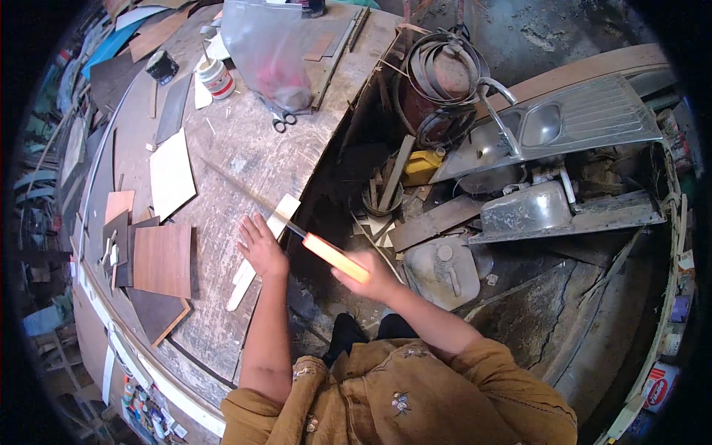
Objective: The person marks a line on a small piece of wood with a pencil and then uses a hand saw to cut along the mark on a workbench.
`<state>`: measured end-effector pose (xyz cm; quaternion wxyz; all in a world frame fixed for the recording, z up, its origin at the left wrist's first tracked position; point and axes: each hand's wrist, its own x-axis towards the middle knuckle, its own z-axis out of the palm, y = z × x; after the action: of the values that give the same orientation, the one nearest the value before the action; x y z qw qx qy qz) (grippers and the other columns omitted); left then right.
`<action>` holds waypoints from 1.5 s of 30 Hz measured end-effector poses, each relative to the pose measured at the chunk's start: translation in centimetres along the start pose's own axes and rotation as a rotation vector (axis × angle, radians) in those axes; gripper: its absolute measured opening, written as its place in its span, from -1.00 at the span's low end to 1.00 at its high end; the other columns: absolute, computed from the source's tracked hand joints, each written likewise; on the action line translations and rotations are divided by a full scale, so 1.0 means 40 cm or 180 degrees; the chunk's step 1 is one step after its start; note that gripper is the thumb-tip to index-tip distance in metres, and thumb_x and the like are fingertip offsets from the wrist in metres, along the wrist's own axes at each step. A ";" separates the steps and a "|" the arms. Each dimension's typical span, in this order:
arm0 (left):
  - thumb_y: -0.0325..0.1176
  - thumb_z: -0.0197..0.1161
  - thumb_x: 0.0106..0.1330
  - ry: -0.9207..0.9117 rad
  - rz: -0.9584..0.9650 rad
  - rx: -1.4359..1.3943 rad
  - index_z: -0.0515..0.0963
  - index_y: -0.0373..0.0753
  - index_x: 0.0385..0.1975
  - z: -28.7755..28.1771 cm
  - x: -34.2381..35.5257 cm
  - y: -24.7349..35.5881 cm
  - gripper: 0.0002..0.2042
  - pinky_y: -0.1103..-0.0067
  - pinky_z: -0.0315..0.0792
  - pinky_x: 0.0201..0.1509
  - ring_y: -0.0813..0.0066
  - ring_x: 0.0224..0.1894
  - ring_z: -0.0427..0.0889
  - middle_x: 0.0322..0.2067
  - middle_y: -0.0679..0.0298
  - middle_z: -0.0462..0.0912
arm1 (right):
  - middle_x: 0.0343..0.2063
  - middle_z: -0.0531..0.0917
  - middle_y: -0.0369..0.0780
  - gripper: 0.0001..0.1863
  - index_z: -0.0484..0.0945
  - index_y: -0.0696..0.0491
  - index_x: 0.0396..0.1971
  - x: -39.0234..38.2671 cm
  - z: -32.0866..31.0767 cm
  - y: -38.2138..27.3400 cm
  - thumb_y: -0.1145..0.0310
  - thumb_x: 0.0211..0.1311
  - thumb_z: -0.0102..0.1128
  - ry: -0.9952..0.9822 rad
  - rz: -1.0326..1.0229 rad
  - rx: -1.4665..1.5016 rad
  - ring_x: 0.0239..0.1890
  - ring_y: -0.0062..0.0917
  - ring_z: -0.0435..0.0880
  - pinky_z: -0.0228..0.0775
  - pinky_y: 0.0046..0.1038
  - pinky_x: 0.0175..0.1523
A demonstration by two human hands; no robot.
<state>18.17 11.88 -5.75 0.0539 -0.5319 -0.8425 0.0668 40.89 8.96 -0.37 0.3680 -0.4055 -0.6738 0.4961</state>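
My right hand [368, 276] is closed around the orange handle of a handsaw [337, 256], seen edge-on from above. Its thin dark blade, partly blurred, slants far left over the workbench. The blade crosses a pale wooden strip [282, 215] lying along the bench's right edge. My left hand [261, 248] rests flat on the strip with fingers spread, just nearer to me than the blade. The hand and wrist cover the strip's middle; its near end shows beside my left forearm.
The workbench [245, 159] bears brown laminate pieces [163, 256], a white sheet [173, 174], scissors [283, 122], a white tub [215, 78] and a clear plastic bag [267, 48]. Right of it lie a steel sink [545, 122], a yellow jerrycan [423, 167] and a grey container [441, 271].
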 end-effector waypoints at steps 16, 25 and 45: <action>-0.53 0.02 0.20 -0.0095 0.0016 -0.0149 0.02 -0.18 0.35 -0.014 -0.002 0.002 -0.35 0.10 -0.05 0.38 0.11 0.40 0.00 0.37 0.09 0.00 | -0.66 0.53 -0.07 -0.80 0.48 0.12 -0.61 -0.052 -0.039 -0.007 0.34 0.02 0.25 -0.0122 -0.0305 -0.0301 -0.58 -0.17 0.56 0.35 -0.30 -0.46; -0.46 -0.07 0.29 0.0000 0.0072 -0.0006 0.02 -0.17 0.34 -0.016 0.004 0.023 -0.42 0.12 0.00 0.36 0.15 0.39 0.04 0.37 0.11 0.00 | -0.65 0.52 -0.05 -0.79 0.47 0.13 -0.59 0.050 -0.003 0.034 0.31 -0.01 0.26 -0.0020 -0.0171 -0.0086 -0.56 -0.11 0.53 0.33 -0.28 -0.48; -0.50 -0.05 0.26 -0.0098 -0.0048 -0.0063 -0.01 -0.16 0.35 -0.015 -0.006 -0.001 -0.39 0.11 -0.05 0.38 0.18 0.41 0.01 0.38 0.13 -0.01 | -0.64 0.57 -0.09 -0.83 0.54 0.12 -0.53 -0.046 -0.065 0.025 0.33 0.04 0.25 -0.0195 -0.0187 -0.0180 -0.56 -0.20 0.59 0.39 -0.33 -0.43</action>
<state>18.34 11.69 -5.14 0.0362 -0.5250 -0.8478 0.0662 44.16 8.42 -0.90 0.3500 -0.3805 -0.7101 0.4780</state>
